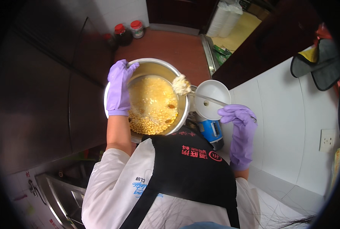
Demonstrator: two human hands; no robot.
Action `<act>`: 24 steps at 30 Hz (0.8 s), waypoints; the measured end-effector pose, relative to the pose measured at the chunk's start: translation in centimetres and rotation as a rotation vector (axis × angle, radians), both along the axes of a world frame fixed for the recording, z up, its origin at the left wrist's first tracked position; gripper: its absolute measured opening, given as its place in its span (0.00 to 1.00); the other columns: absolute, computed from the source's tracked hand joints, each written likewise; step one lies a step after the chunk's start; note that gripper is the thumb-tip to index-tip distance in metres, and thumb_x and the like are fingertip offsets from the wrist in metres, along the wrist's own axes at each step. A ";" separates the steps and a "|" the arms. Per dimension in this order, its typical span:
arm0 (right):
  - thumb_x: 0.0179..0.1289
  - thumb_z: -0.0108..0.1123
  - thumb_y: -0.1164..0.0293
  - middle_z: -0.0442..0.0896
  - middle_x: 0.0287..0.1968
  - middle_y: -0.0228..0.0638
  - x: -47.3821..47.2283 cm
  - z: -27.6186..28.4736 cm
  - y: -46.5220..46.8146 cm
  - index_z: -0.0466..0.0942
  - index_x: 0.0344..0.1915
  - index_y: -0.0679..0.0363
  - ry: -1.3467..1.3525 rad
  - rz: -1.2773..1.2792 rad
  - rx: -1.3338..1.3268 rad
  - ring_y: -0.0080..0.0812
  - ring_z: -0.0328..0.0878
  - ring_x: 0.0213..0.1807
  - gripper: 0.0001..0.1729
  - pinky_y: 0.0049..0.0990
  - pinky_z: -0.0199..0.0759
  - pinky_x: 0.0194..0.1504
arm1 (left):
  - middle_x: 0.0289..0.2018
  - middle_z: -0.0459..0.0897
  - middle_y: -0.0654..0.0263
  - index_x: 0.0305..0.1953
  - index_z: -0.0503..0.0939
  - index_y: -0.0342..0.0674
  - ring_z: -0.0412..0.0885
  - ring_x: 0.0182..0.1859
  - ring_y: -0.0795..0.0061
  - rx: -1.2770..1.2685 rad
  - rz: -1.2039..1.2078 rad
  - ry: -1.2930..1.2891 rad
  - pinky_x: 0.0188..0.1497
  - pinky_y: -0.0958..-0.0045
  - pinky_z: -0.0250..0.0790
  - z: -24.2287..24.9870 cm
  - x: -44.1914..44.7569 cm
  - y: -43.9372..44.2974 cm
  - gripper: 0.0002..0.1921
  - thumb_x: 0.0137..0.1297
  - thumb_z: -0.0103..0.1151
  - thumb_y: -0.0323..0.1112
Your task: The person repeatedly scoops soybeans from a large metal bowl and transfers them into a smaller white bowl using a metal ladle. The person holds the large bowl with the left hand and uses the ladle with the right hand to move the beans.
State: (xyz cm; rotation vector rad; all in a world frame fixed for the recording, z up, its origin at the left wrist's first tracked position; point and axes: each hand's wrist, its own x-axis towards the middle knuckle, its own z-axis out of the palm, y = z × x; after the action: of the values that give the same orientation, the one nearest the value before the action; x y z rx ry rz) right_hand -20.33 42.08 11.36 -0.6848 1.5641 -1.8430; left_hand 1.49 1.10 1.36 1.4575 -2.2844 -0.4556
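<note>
Both my hands wear purple rubber gloves. My left hand (120,77) grips the rim of a large round metal pot (185,106), tilted towards me. In it lie yellow soybeans (147,124) under cloudy liquid, along with a few brown pieces. My right hand (238,116) holds the long metal handle of a ladle (210,99). The ladle's far end, heaped with a pale, lumpy mass (182,85), is over the pot's right rim. Behind the handle is a white funnel-shaped bowl (212,86) with a hole, above a blue machine body (210,130).
Red-lidded jars (137,29) stand on the reddish floor (172,45) by the wall. Dark cabinet doors (44,100) rise on the left. To the right are a tiled wall (281,114) with a socket (327,140) and hanging grey cloths (327,65). A metal sink (55,197) is at lower left.
</note>
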 end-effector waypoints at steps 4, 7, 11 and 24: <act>0.73 0.48 0.73 0.91 0.44 0.56 -3.1 -0.5 3.1 0.84 0.46 0.76 0.068 -0.141 0.021 0.42 0.91 0.41 0.19 0.34 0.84 0.51 | 0.37 0.90 0.50 0.44 0.87 0.35 0.88 0.43 0.48 -0.033 -0.017 0.001 0.46 0.54 0.76 -0.2 -0.1 0.1 0.29 0.67 0.70 0.61; 0.73 0.50 0.71 0.92 0.43 0.51 -5.2 -3.9 4.1 0.84 0.47 0.74 0.131 -0.234 0.165 0.39 0.91 0.41 0.18 0.32 0.83 0.51 | 0.34 0.89 0.51 0.42 0.86 0.35 0.87 0.40 0.49 -0.010 -0.003 -0.001 0.44 0.54 0.76 0.1 -0.2 0.2 0.28 0.67 0.70 0.60; 0.73 0.54 0.67 0.92 0.39 0.45 -7.5 -13.1 3.7 0.87 0.47 0.67 0.280 -0.245 0.255 0.36 0.90 0.41 0.17 0.32 0.82 0.52 | 0.32 0.88 0.54 0.42 0.86 0.36 0.86 0.37 0.54 0.046 0.014 -0.018 0.41 0.57 0.75 1.1 -0.1 0.4 0.27 0.68 0.70 0.60; 0.58 0.60 0.70 0.85 0.28 0.43 -11.8 -29.6 0.8 0.83 0.28 0.55 1.354 0.258 0.757 0.51 0.86 0.35 0.06 0.49 0.77 0.40 | 0.36 0.90 0.53 0.44 0.87 0.35 0.88 0.41 0.52 0.057 0.156 -0.075 0.45 0.57 0.76 2.6 1.0 1.4 0.28 0.69 0.68 0.60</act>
State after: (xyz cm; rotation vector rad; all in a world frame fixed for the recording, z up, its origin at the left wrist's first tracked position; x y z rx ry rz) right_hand -32.13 42.90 -18.20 -1.7651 2.5152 -0.3010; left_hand 2.45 2.55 3.95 1.6926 -2.2095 -0.4299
